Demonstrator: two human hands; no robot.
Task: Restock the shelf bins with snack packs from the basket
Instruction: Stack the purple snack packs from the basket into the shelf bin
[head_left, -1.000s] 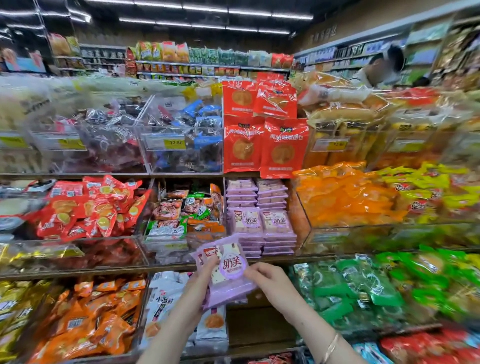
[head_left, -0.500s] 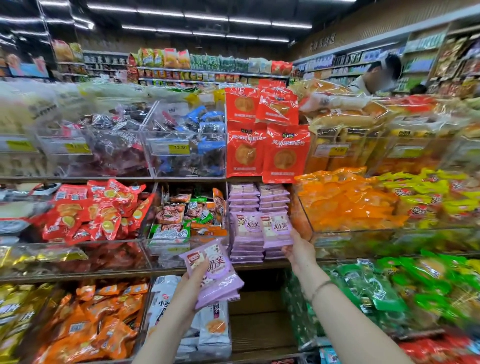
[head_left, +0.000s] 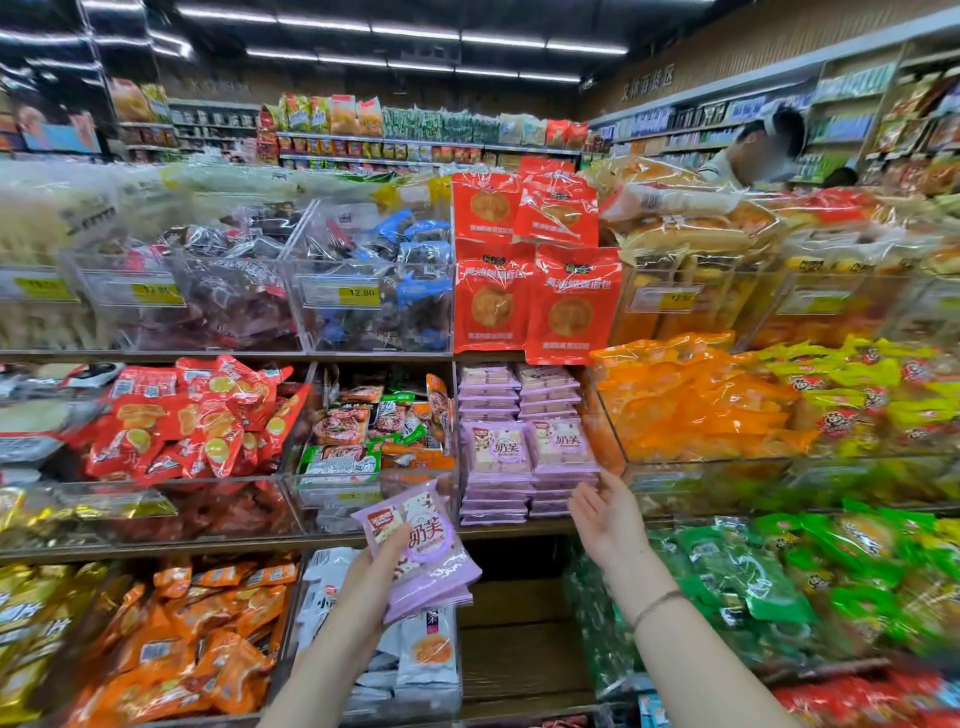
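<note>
My left hand (head_left: 373, 577) grips a small stack of purple snack packs (head_left: 423, 551), held tilted below the middle shelf. Straight ahead on that shelf, two piles of the same purple packs (head_left: 527, 447) fill a bin, with one pack standing upright at the front of each pile. My right hand (head_left: 608, 514) hovers empty with relaxed fingers just below and right of those piles, not touching them. The basket is not in view.
Clear bins line the shelves: red packs (head_left: 192, 421) at left, mixed noodle packs (head_left: 374, 431), orange packs (head_left: 691, 400) at right, red bags (head_left: 535, 270) above, green packs (head_left: 753, 577) lower right, white packs (head_left: 421, 649) under my left hand. A person (head_left: 748, 150) stands far right.
My right hand left the pack stack, reached up to the purple piles on the shelf, and has now drawn back a little, empty. My left hand kept the packs, drifting slightly lower.
</note>
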